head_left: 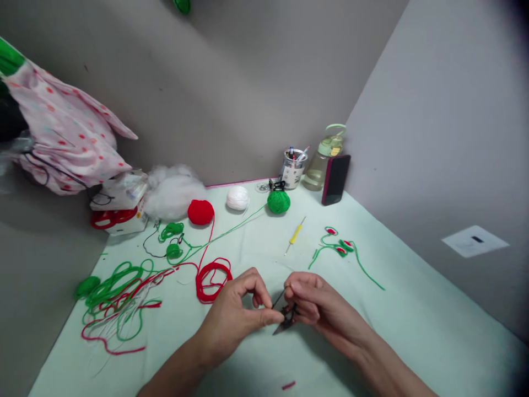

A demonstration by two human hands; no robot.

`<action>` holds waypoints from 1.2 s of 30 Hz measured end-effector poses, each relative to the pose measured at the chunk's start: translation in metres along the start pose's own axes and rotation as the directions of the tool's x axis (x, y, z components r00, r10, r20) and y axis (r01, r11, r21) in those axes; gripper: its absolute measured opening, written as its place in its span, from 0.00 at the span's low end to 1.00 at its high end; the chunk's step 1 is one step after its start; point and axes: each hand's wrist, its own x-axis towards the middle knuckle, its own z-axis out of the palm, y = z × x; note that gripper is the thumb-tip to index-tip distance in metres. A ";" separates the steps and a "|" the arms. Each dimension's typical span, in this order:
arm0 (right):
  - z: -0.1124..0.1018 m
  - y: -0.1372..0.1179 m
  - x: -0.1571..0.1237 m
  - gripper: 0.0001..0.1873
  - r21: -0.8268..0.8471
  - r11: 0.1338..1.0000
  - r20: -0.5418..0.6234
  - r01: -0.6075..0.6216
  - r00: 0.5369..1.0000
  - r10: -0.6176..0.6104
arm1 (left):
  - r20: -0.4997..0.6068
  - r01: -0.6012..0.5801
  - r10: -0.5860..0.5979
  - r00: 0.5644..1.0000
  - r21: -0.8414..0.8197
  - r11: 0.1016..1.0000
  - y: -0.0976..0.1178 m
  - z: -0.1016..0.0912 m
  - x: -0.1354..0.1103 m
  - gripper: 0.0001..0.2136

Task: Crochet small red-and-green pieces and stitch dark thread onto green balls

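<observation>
My left hand and my right hand are close together over the front middle of the table. A short, thin dark strand stretches between their fingertips, pinched at both ends. Below it, small dark scissors point down and left, tucked against the curled fingers of my right hand; their handles are mostly hidden. The left thumb tip comes close to the scissors, and I cannot tell if it touches. A dark red scrap lies nearer the front edge.
Loose green, red and white yarn spreads at left. A red coil lies beyond my left hand. Farther back are red, white and green balls, a yellow-handled crochet hook, crocheted pieces, a phone and a bottle.
</observation>
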 end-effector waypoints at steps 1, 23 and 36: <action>-0.001 -0.001 0.000 0.19 0.003 1.000 -0.001 -0.002 1.000 0.002 | -0.007 -0.011 0.011 1.000 -0.022 1.000 -0.001 -0.001 0.000 0.13; -0.003 -0.011 0.000 0.21 -0.295 0.945 -0.097 0.144 0.979 -0.179 | -0.234 -0.095 0.097 0.967 0.018 0.995 0.011 -0.021 -0.004 0.10; -0.009 -0.013 0.004 0.20 -0.422 0.883 -0.109 0.204 0.956 -0.273 | 0.125 -0.115 0.079 0.989 0.316 0.942 0.002 -0.023 -0.001 0.07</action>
